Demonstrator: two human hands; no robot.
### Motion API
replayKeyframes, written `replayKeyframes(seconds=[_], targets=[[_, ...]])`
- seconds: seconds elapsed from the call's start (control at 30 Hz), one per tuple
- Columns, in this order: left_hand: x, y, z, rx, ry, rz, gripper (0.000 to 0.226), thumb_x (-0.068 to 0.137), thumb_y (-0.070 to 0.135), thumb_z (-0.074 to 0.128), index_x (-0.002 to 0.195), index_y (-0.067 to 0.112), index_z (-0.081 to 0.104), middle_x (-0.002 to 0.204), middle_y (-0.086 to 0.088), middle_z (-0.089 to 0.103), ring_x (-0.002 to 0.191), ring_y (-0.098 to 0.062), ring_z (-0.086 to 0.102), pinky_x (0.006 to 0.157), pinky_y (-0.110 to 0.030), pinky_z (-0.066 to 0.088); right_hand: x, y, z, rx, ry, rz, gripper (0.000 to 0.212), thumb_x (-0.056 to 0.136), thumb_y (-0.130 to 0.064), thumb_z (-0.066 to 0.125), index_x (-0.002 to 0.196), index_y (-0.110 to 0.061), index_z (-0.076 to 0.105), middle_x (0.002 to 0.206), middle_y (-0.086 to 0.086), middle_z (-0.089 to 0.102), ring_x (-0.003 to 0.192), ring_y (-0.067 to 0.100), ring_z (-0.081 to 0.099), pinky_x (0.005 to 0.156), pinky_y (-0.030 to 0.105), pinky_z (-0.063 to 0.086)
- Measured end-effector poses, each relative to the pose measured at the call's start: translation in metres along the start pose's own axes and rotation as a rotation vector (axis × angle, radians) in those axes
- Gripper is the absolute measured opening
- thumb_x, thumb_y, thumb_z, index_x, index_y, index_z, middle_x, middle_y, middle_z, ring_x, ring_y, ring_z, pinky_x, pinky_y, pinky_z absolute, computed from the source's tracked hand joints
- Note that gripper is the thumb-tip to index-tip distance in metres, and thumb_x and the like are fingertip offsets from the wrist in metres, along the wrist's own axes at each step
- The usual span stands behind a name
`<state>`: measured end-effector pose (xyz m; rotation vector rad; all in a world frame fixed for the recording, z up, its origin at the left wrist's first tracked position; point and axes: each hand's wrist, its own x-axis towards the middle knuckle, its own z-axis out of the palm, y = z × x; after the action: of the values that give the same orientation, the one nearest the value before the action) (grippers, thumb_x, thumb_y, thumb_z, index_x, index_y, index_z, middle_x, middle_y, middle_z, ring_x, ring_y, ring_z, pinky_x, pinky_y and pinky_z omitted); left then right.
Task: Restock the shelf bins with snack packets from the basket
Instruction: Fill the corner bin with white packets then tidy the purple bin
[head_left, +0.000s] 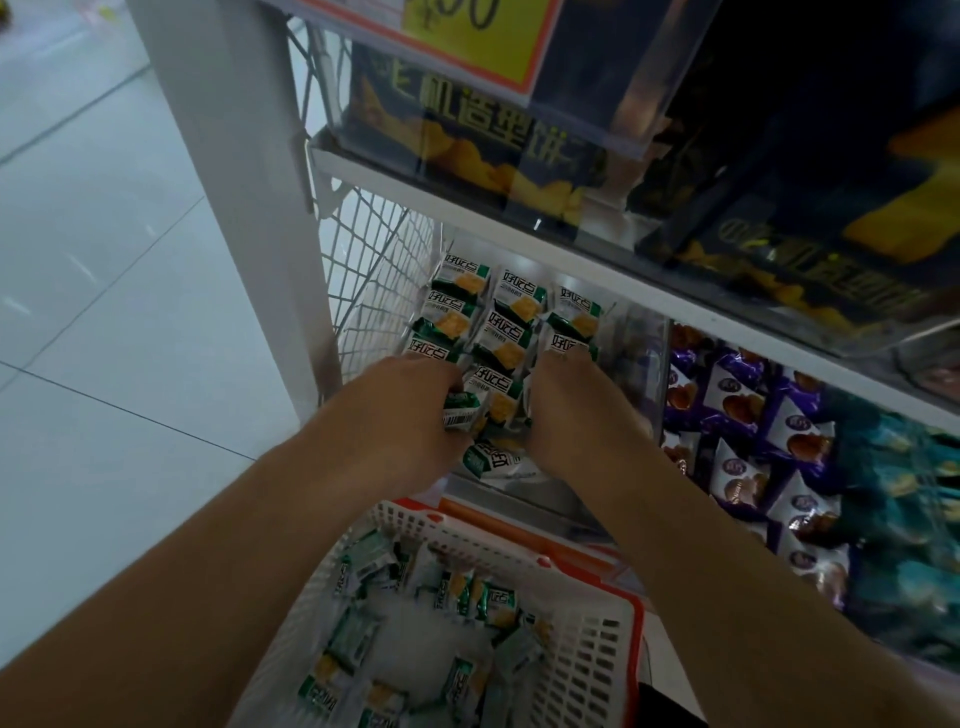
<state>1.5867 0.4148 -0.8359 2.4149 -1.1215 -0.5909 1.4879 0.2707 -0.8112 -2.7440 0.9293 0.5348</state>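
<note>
The green snack packets (511, 338) stand in neat rows at the back of the clear shelf bin (641, 332), so more can fit. The left hand (415, 410) curls round a few packets at the bin's front edge. The right hand (566, 395) reaches in beside it; I cannot tell its grip. The basket (587, 639) sits just below, with more packets, so they are easy to reach.

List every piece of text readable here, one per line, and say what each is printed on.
"好吃点": green-and-white snack packets in the clear shelf bin.
"飞机造型饼", first character partly cut off: dark bag on the upper shelf.
"00", digits cut off by the frame edge: yellow price sign.
Barcode on the packet by the left hand: digits too small to read.
Purple packets: logo too blurred to read.
Basket packets: blurred.
</note>
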Motion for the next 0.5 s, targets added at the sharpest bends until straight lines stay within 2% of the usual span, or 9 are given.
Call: replayKeyframes(seconds=[0.07, 0.13, 0.17, 0.23, 0.3, 0.33, 0.37, 0.43, 0.5], targets=[[0.000, -0.001, 0.001, -0.007, 0.007, -0.003, 0.024, 0.086, 0.039, 0.073, 0.108, 0.031, 0.069, 0.103, 0.009, 0.064, 0.089, -0.011, 0.060, 0.069, -0.027, 0.050, 0.002, 0.000, 0.000, 0.020, 0.022, -0.048, 0.039, 0.086, -0.005, 0.075, 0.121, -0.004, 0.059, 0.120, 0.019, 0.053, 0.089, 0.034, 0.064, 0.075, 0.040, 0.058], [0.001, -0.002, 0.002, -0.005, 0.024, -0.002, 0.023, 0.085, 0.037, 0.073, 0.108, 0.031, 0.070, 0.101, 0.010, 0.065, 0.088, -0.010, 0.061, 0.066, -0.024, 0.049, 0.005, 0.001, 0.001, 0.016, -0.007, -0.106, 0.013, 0.088, -0.005, 0.073, 0.092, -0.008, 0.061, 0.092, 0.012, 0.061, 0.074, 0.027, 0.061, 0.055, 0.028, 0.045], [0.002, -0.002, 0.002, 0.004, 0.027, 0.000, 0.023, 0.085, 0.037, 0.074, 0.107, 0.031, 0.071, 0.099, 0.011, 0.065, 0.086, -0.009, 0.060, 0.063, -0.021, 0.045, 0.006, 0.002, 0.004, 0.019, -0.045, -0.126, 0.018, 0.090, -0.007, 0.072, 0.081, -0.009, 0.057, 0.080, 0.010, 0.059, 0.069, 0.025, 0.060, 0.050, 0.027, 0.040], [0.003, -0.002, 0.003, 0.023, 0.026, -0.001, 0.023, 0.085, 0.036, 0.075, 0.107, 0.031, 0.070, 0.096, 0.013, 0.062, 0.085, -0.008, 0.056, 0.063, -0.022, 0.042, 0.003, 0.002, -0.001, 0.035, -0.110, -0.141, 0.023, 0.093, -0.008, 0.069, 0.076, -0.010, 0.055, 0.075, 0.012, 0.059, 0.069, 0.027, 0.062, 0.050, 0.030, 0.044], [0.002, -0.002, 0.003, 0.010, 0.038, -0.022, 0.024, 0.085, 0.036, 0.077, 0.107, 0.032, 0.069, 0.095, 0.014, 0.059, 0.086, -0.008, 0.056, 0.069, -0.026, 0.047, 0.003, 0.004, -0.011, 0.112, -0.142, -0.136, 0.007, 0.094, -0.006, 0.063, 0.091, -0.001, 0.066, 0.088, 0.019, 0.068, 0.083, 0.035, 0.069, 0.067, 0.041, 0.060], [0.002, -0.003, 0.003, -0.003, 0.050, -0.033, 0.024, 0.084, 0.037, 0.077, 0.106, 0.032, 0.068, 0.095, 0.014, 0.059, 0.087, -0.009, 0.057, 0.071, -0.028, 0.051, 0.003, 0.004, -0.017, 0.140, -0.153, -0.140, 0.012, 0.096, -0.008, 0.060, 0.096, 0.000, 0.068, 0.092, 0.020, 0.070, 0.088, 0.035, 0.070, 0.076, 0.044, 0.062], [0.001, -0.003, 0.003, -0.011, 0.060, -0.040, 0.024, 0.083, 0.037, 0.077, 0.105, 0.032, 0.067, 0.095, 0.013, 0.060, 0.088, -0.010, 0.059, 0.073, -0.031, 0.054, 0.003, 0.003, -0.020, 0.154, -0.188, -0.140, 0.016, 0.099, -0.013, 0.057, 0.092, -0.003, 0.067, 0.088, 0.018, 0.068, 0.083, 0.031, 0.069, 0.077, 0.043, 0.061], [0.000, -0.002, 0.003, -0.004, 0.061, -0.038, 0.025, 0.082, 0.038, 0.078, 0.102, 0.033, 0.066, 0.095, 0.011, 0.062, 0.090, -0.011, 0.061, 0.076, -0.037, 0.058, 0.000, -0.003, -0.019, 0.101, -0.284, -0.155, 0.038, 0.105, -0.032, 0.054, 0.070, -0.018, 0.051, 0.066, 0.004, 0.051, 0.059, 0.018, 0.049, 0.063, 0.031, 0.047], [-0.001, -0.002, 0.002, 0.004, 0.063, -0.029, 0.027, 0.080, 0.038, 0.079, 0.103, 0.033, 0.064, 0.097, 0.010, 0.063, 0.087, -0.011, 0.061, 0.074, -0.037, 0.059, -0.004, -0.006, -0.008, 0.166, -0.353, -0.140, 0.046, 0.100, -0.044, 0.061, 0.063, -0.022, 0.045, 0.057, -0.001, 0.039, 0.052, 0.015, 0.037, 0.051, 0.028, 0.034]])
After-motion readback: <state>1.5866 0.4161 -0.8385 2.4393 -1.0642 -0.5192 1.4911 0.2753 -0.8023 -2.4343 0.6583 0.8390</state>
